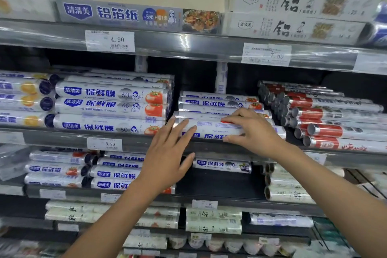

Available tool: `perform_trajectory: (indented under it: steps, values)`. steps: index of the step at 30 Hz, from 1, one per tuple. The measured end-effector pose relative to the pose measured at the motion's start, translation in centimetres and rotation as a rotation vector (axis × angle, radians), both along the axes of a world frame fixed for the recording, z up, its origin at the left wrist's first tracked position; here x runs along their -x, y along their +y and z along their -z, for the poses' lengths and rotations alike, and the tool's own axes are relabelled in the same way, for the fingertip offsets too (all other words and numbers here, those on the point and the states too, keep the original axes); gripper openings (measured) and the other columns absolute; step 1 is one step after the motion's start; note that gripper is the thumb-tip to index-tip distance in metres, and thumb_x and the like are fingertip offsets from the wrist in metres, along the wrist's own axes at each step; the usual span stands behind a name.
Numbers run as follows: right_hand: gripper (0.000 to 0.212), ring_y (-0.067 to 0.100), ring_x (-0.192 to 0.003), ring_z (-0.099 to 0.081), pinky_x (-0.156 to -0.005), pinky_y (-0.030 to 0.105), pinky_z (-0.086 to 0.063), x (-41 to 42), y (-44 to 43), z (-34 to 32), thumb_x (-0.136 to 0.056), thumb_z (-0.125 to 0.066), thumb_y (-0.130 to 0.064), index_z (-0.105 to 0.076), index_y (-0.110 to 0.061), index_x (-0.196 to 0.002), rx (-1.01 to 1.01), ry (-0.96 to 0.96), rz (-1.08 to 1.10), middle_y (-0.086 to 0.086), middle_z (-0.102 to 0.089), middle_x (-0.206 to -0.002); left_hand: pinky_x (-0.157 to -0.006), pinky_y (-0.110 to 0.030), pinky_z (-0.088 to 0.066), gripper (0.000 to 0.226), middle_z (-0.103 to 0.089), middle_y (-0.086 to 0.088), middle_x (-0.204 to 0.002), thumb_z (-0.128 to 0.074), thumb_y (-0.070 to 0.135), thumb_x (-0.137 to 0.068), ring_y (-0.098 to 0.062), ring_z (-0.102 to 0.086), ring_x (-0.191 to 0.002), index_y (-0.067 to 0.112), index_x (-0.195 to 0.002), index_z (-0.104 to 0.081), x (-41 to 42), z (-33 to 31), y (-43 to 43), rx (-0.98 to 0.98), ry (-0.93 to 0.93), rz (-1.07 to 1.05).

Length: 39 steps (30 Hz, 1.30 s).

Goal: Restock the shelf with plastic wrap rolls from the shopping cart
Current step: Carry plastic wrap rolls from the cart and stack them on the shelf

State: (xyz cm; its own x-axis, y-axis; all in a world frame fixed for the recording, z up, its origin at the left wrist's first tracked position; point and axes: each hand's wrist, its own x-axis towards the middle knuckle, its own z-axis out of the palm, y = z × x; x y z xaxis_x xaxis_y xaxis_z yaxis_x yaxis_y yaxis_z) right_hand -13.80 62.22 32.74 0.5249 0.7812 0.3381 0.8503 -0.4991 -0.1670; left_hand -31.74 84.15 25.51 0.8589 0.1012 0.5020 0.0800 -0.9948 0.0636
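Note:
A white plastic wrap roll (211,128) with blue print lies lengthwise at the front of the middle shelf (62,139), on a small stack of like rolls (219,102). My left hand (167,153) has straight fingers pressing the roll's left end. My right hand (249,130) curls over the roll's right half, fingers on top and thumb under the front. The shopping cart is out of view.
A taller stack of tomato-print wrap rolls (111,107) sits to the left, red-label rolls (335,119) to the right. Foil boxes (293,2) fill the shelf above. Lower shelves hold more rolls (115,172), with a dark gap (219,184) under my hands.

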Motion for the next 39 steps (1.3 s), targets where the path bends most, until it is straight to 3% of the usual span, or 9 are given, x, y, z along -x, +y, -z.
perform_trajectory:
  steps: [8, 15, 19, 23, 31, 34, 39]
  values:
    - [0.059, 0.008, -0.123, -0.046, -0.095, 0.03, -0.033, -0.8, -0.6, 0.1, -0.089, -0.045, -0.073, -0.056, -0.042, -0.138, 0.044, -0.086, -0.004, -0.018, -0.058, -0.133, -0.126, -0.046, -0.001, 0.077, -0.006, -0.001, -0.173, -0.043, 0.056, -0.101, -0.023, 0.011, -0.159, 0.027, -0.165, -0.01, -1.0, -0.3, 0.1, -0.065, 0.012, -0.031]
    - [0.063, 0.014, -0.119, -0.047, -0.094, 0.038, -0.04, -0.8, -0.7, 1.1, -0.096, -0.03, -0.071, -0.051, -0.038, -0.144, 0.078, -0.185, 0.027, -0.013, -0.053, -0.129, -0.128, -0.054, -0.009, 0.082, -0.008, -0.007, -0.172, -0.045, 0.056, -0.1, -0.029, 0.008, -0.159, 0.021, -0.165, -0.01, -1.5, 0.0, 0.0, -0.094, 0.016, -0.04]
    - [0.069, 0.013, -0.122, -0.046, -0.096, 0.036, -0.039, -0.8, -1.0, 0.9, -0.093, -0.034, -0.075, -0.044, -0.036, -0.149, 0.125, -0.231, 0.017, -0.013, -0.052, -0.132, -0.128, -0.053, -0.008, 0.081, -0.01, -0.006, -0.172, -0.047, 0.055, -0.1, -0.027, 0.007, -0.159, 0.021, -0.165, -0.013, -1.5, 0.0, -0.2, -0.088, 0.003, -0.046]
    - [0.07, 0.014, -0.125, -0.044, -0.104, 0.038, -0.037, -0.5, -2.1, 0.9, -0.089, -0.053, -0.066, -0.04, -0.037, -0.151, 0.099, -0.221, 0.011, -0.012, -0.051, -0.136, -0.128, -0.055, -0.009, 0.078, -0.013, -0.006, -0.172, -0.045, 0.054, -0.1, -0.028, 0.008, -0.159, 0.018, -0.164, -0.018, -1.3, -0.3, -1.0, -0.079, 0.003, -0.079]
    - [0.055, 0.017, -0.129, -0.045, -0.106, 0.042, -0.039, 0.9, -9.9, 1.8, -0.09, -0.067, -0.045, -0.054, -0.029, -0.141, -0.105, -0.211, 0.065, -0.007, -0.052, -0.135, -0.127, -0.057, -0.013, 0.077, -0.014, -0.004, -0.171, -0.05, 0.052, -0.099, -0.027, 0.004, -0.16, 0.02, -0.163, -0.021, -1.3, -1.1, -6.6, -0.065, -0.014, -0.033]
    - [0.043, 0.017, -0.125, -0.049, -0.104, 0.041, -0.041, 2.0, -15.0, 4.1, -0.092, -0.066, -0.037, -0.061, -0.026, -0.133, -0.196, -0.155, 0.092, -0.006, -0.055, -0.129, -0.128, -0.054, -0.01, 0.075, -0.017, -0.002, -0.17, -0.048, 0.051, -0.099, -0.025, 0.001, -0.16, 0.021, -0.162, -0.022, -1.8, 0.0, -11.1, -0.065, 0.014, 0.047]
    - [0.037, 0.021, -0.122, -0.052, -0.099, 0.045, -0.048, 5.0, -26.6, 12.0, -0.092, -0.058, -0.044, -0.067, -0.025, -0.122, -0.182, 0.095, 0.257, -0.003, -0.057, -0.127, -0.129, -0.046, -0.006, 0.07, -0.015, 0.002, -0.171, -0.042, 0.055, -0.102, -0.02, 0.003, -0.159, 0.026, -0.162, -0.024, -2.5, 5.0, -21.0, 0.03, 0.174, 0.207]
